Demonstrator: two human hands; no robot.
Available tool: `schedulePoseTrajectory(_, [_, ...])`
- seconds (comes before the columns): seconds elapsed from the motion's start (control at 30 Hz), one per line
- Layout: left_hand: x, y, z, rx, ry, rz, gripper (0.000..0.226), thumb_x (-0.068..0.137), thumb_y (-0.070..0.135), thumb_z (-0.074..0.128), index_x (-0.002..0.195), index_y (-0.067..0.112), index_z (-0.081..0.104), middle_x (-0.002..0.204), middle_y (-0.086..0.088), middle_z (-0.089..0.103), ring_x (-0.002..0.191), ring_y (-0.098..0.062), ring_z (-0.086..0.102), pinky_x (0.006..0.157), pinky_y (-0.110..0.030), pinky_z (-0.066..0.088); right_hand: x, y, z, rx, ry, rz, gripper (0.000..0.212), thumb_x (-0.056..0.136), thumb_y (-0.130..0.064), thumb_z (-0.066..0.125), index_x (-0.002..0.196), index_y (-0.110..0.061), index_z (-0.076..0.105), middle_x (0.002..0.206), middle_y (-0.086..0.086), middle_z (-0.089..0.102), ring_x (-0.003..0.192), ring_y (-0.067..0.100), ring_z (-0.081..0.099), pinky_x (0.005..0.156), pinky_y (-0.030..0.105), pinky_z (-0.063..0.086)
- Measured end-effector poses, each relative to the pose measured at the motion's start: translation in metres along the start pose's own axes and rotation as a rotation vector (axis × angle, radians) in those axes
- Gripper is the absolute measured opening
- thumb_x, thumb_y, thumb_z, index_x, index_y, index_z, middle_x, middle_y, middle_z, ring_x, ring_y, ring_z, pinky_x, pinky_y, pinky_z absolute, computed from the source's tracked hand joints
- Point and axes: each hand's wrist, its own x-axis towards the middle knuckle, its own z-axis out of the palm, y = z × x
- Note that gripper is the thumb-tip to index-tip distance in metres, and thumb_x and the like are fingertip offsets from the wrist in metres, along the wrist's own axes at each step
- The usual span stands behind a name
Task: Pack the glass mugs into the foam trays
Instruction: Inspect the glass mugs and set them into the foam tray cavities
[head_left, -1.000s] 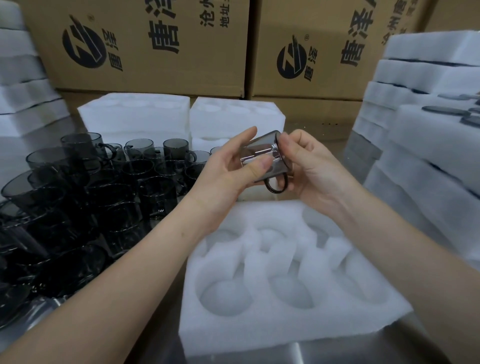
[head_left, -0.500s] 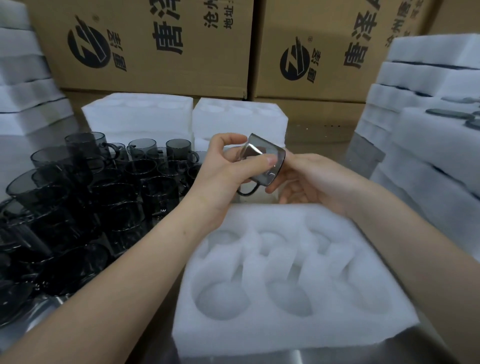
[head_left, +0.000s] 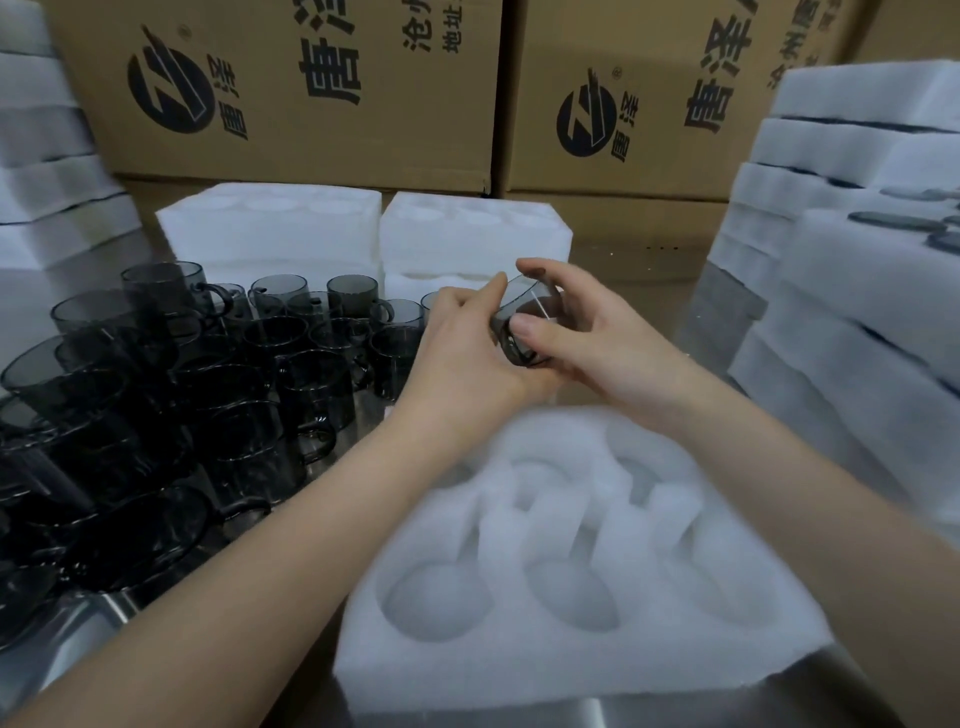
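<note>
A smoky grey glass mug (head_left: 525, 318) is held tilted between both hands above the far edge of a white foam tray (head_left: 571, 649). My left hand (head_left: 467, 353) grips its left side, fingers curled round it. My right hand (head_left: 576, 332) grips its right side, thumb across the front and fingers over the rim. The tray lies in front of me with round pockets that hold nothing. Several more grey glass mugs (head_left: 218, 364) stand crowded on the metal table at the left.
Two white foam blocks (head_left: 270, 223) (head_left: 475, 228) sit behind the mugs. Stacks of foam trays rise at the right (head_left: 857, 249) and far left (head_left: 47, 182). Printed cardboard boxes (head_left: 311, 88) wall the back. The steel table edge (head_left: 675, 712) is near me.
The mug has been turned in my hands and lowered a little. My right hand came up from under it and now wraps its right side.
</note>
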Motion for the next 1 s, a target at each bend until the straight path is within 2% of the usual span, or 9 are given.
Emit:
schedulePoseTrajectory(0.1, [-0.002,0.002,-0.001,0.102,0.076,0.09,0.071,0.066,0.025,0.08,0.133,0.027,0.054,0.104,0.0,0.049,0.09,0.005,0.046,0.075,0.002,0.032,-0.001,0.003,0.004,-0.117,-0.009,-0.098,0.046,0.09,-0.024,0.069,0.127,-0.039,0.046,0.097,0.0,0.06,0.071,0.008,0.061,0.057,0.029,0.053])
schedulePoseTrajectory(0.2, [-0.003,0.003,-0.006,0.166,0.083,0.155,0.042,0.066,0.027,0.076,0.107,0.026,0.066,0.083,-0.003,0.057,0.079,-0.011,0.047,0.069,-0.01,0.037,-0.002,0.004,0.004,-0.291,0.031,-0.147,0.039,0.089,-0.04,0.062,0.124,-0.046,0.045,0.08,-0.007,0.06,0.063,0.007,0.057,0.057,0.034,0.057])
schedulePoseTrajectory(0.33, [-0.006,0.007,-0.004,0.057,0.075,0.195,0.028,0.068,0.031,0.074,0.094,0.036,0.065,0.072,0.002,0.061,0.064,-0.01,0.047,0.061,-0.02,0.041,-0.004,0.002,0.004,-0.277,0.126,-0.192,0.03,0.1,-0.035,0.049,0.13,-0.036,0.051,0.067,-0.017,0.056,0.063,0.005,0.056,0.06,0.036,0.06])
schedulePoseTrajectory(0.4, [-0.007,0.008,-0.004,-0.009,0.08,0.188,0.028,0.069,0.036,0.077,0.094,0.039,0.066,0.076,0.004,0.065,0.065,-0.011,0.053,0.065,-0.02,0.044,-0.004,-0.001,0.005,-0.227,0.148,-0.208,0.026,0.103,-0.033,0.044,0.128,-0.034,0.054,0.068,-0.016,0.056,0.061,0.007,0.057,0.056,0.034,0.059])
schedulePoseTrajectory(0.5, [-0.007,0.006,-0.005,-0.084,0.093,0.138,0.04,0.066,0.037,0.083,0.099,0.047,0.064,0.078,0.014,0.067,0.074,-0.003,0.058,0.069,-0.012,0.045,-0.006,-0.005,0.008,-0.08,0.117,-0.16,0.026,0.105,-0.035,0.04,0.124,-0.038,0.057,0.079,0.011,0.052,0.066,0.018,0.059,0.055,0.034,0.059])
schedulePoseTrajectory(0.63, [-0.006,0.005,-0.005,-0.126,0.084,0.109,0.057,0.067,0.031,0.085,0.12,0.03,0.065,0.1,0.016,0.069,0.092,-0.002,0.062,0.084,-0.017,0.047,-0.007,-0.008,0.009,0.103,0.077,-0.067,0.028,0.103,-0.041,0.04,0.117,-0.046,0.063,0.082,-0.006,0.065,0.073,0.019,0.067,0.058,0.034,0.058])
schedulePoseTrajectory(0.73, [-0.007,0.006,-0.007,-0.176,0.053,0.148,0.054,0.066,0.026,0.085,0.116,0.029,0.066,0.1,0.012,0.071,0.094,-0.006,0.065,0.089,-0.029,0.052,-0.005,-0.007,0.004,0.267,0.041,0.006,0.032,0.104,-0.041,0.039,0.118,-0.04,0.067,0.097,0.006,0.069,0.083,0.024,0.072,0.062,0.037,0.058])
schedulePoseTrajectory(0.83, [-0.008,0.005,-0.007,-0.206,0.028,0.184,0.049,0.062,0.027,0.082,0.103,0.044,0.062,0.094,0.016,0.071,0.092,-0.002,0.065,0.088,-0.023,0.052,-0.003,-0.006,0.0,0.404,-0.007,0.073,0.033,0.104,-0.04,0.038,0.121,-0.036,0.065,0.109,0.007,0.072,0.094,0.028,0.072,0.063,0.038,0.058])
schedulePoseTrajectory(1.0, [-0.008,0.004,-0.006,-0.169,-0.033,0.302,0.059,0.065,0.022,0.079,0.12,0.032,0.06,0.123,0.012,0.063,0.119,-0.012,0.055,0.106,-0.038,0.042,-0.001,-0.005,-0.004,0.536,0.034,0.174,0.032,0.103,-0.036,0.046,0.12,-0.019,0.067,0.083,0.001,0.073,0.077,0.021,0.072,0.053,0.029,0.054])
